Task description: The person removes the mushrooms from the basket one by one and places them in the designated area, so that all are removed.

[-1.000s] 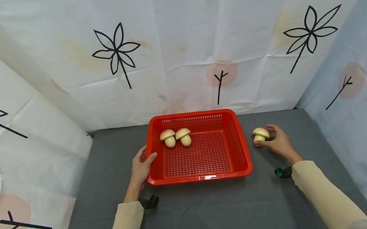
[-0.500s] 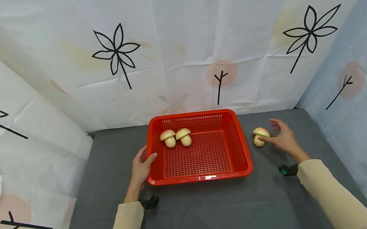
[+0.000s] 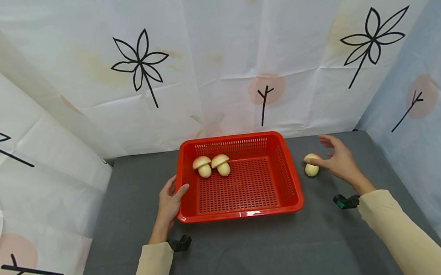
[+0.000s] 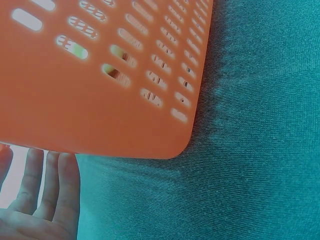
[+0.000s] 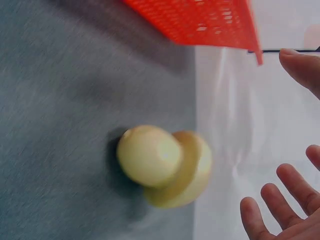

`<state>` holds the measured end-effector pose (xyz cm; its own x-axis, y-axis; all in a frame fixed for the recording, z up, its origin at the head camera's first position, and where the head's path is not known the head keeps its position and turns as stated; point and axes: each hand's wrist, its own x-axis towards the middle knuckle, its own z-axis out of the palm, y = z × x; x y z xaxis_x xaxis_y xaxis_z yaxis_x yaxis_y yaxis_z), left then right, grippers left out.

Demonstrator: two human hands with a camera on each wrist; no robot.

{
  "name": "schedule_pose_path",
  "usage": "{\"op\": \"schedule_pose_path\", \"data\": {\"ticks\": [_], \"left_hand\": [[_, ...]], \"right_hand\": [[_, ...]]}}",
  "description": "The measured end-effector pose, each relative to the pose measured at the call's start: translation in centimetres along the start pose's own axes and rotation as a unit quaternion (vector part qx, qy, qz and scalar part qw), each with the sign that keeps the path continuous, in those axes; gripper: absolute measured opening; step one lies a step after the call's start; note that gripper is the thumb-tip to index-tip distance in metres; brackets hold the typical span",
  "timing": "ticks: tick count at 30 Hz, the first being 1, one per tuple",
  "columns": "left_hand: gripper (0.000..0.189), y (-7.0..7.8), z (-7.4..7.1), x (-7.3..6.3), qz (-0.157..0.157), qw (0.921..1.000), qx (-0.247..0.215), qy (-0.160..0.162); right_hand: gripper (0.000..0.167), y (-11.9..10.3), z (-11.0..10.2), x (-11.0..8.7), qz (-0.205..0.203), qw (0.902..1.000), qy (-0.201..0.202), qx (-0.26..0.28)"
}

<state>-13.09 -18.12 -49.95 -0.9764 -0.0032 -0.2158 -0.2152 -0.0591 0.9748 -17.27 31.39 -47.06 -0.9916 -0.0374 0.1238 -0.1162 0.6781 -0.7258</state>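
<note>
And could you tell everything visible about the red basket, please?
The red basket is rectangular and looks plastic, with a smooth rim and perforated walls and floor. It stands upright on the gray table. The left hand grips its left side, thumb over the rim. Two mushrooms lie inside, near the back-left corner.

You, in cream and black

Your left sleeve (image 3: 148, 274) and right sleeve (image 3: 401, 232) match: both long, plain and pale cream, each finishing in a straight edge at the wrist. Beyond them, your left hand (image 3: 169, 203) and right hand (image 3: 340, 162) are bare. You also wear a small, chunky device at each wrist: the left device (image 3: 180, 243) looks black all over, while the right device (image 3: 349, 202) is black with a green patch (image 3: 340, 204) near its end. Their finer detail is too small to make out.
</note>
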Motion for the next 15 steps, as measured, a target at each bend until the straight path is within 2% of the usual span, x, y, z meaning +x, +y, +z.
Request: {"op": "schedule_pose_path", "data": {"ticks": [4,10,15], "left_hand": [[0.064,-0.3,-0.1,0.2,-0.001,1.0,0.0,-0.001],[0.062,-2.1,-0.6,1.3,0.002,1.0,-0.007,0.0],[0.06,-3.0,-0.7,1.8,0.013,0.9998,0.009,0.011]], "right_hand": [[0.086,-1.3,0.0,0.2,-0.013,0.9999,-0.003,0.01],[0.087,-3.1,0.7,0.6,-0.035,0.9988,-0.012,0.034],[0.087,-4.7,1.7,0.9,-0.046,0.9978,-0.02,0.042]]}}
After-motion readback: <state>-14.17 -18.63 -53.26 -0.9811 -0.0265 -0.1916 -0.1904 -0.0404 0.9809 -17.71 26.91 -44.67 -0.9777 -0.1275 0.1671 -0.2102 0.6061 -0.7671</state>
